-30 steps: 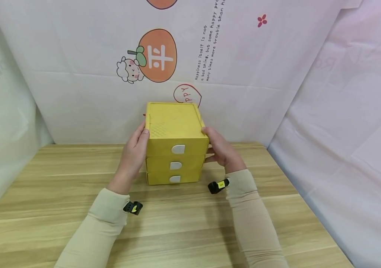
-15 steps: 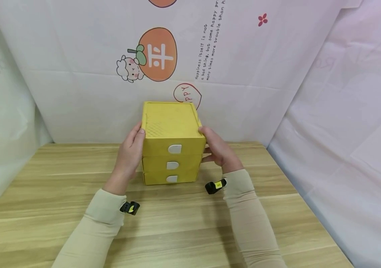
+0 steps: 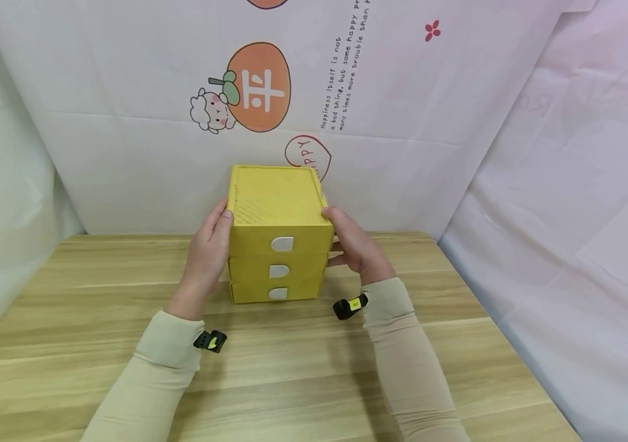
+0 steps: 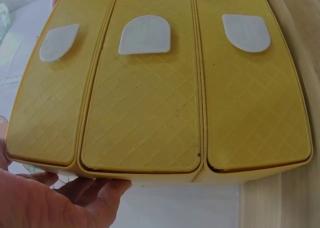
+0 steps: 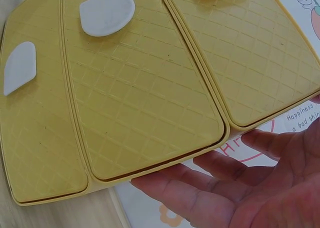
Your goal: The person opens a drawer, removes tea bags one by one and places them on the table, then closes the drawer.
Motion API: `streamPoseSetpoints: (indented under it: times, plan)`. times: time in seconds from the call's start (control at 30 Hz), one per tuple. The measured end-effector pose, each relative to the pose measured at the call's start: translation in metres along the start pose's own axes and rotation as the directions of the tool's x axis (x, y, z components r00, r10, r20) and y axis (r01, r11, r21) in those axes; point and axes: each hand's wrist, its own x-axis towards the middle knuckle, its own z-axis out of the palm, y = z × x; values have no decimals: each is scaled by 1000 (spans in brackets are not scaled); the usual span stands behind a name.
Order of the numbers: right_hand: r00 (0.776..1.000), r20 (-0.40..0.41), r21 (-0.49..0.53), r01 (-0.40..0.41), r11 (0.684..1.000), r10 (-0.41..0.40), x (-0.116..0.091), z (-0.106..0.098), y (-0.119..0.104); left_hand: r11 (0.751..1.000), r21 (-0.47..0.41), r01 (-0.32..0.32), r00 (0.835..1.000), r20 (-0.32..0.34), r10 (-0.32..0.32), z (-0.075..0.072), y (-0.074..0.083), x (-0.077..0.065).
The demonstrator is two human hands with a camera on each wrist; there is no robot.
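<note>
A yellow three-drawer storage box (image 3: 277,195) stands upright on the table, its drawers closed and a white tab on each front. My left hand (image 3: 203,255) holds its left side, thumb by the upper front edge. On the opposite side my right hand (image 3: 359,250) grips it, thumb on the top edge and fingers against the side wall. The left wrist view shows fingers (image 4: 112,195) touching the wall behind the diamond-patterned drawer fronts (image 4: 142,108). In the right wrist view, the fingers (image 5: 180,188) are spread along the box's side.
The wood-grain table (image 3: 269,368) reaches toward me and to both sides. Close behind the box rises a white printed cloth wall (image 3: 380,178). More white cloth (image 3: 568,233) hangs along the right, and another sheet (image 3: 10,184) on the left.
Both hands have shifted the yellow storage box a little to the left across the table, keeping their hold on its sides. The drawers stay closed.
</note>
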Motion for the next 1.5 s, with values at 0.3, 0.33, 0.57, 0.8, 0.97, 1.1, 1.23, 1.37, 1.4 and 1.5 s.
streamPoseSetpoints:
  times: [0.3, 0.33, 0.57, 0.8, 0.97, 1.1, 1.23, 1.37, 1.4, 1.5]
  plan:
    - [1000, 3, -12, -3, 1000, 3, 0, 5, -2, 1000, -8, 7, 1000, -9, -7, -4, 0, -1]
    - [1000, 4, -13, -2, 1000, 2, 0, 6, -2, 1000, -9, 7, 1000, -10, -7, -4, 0, -1]
    - [1000, 12, -13, 0, 1000, 0, 2, 6, -2, 1000, -3, 18, 999, -27, -18, -5, 0, 0]
    - [1000, 8, -8, 0, 1000, 0, 3, 8, -3, 1000, 3, 24, 999, -38, -24, -6, -1, 0]
    - [1000, 5, -12, 0, 1000, 0, 4, 9, -3, 1000, 6, 22, 999, -42, -22, -6, -1, 1]
    - [1000, 10, -7, 1, 1000, -1, 5, 9, -3, 1000, 4, 22, 999, -47, -22, -7, -2, 1]
    - [1000, 13, -3, 0, 1000, 1, 7, 10, -3, 1000, 13, 17, 999, -44, -16, -8, -2, 1]
    - [1000, 15, -5, -2, 1000, 2, 6, 9, -3, 1000, 20, 9, 999, -37, -8, -8, -2, 1]
    - [1000, 15, -7, -3, 1000, 3, 6, 9, -3, 1000, 20, 7, 999, -35, -6, -8, -2, 1]
    - [1000, 14, -9, -6, 1000, 6, 6, 9, -3, 1000, 17, 3, 1000, -30, -2, -9, -1, 2]
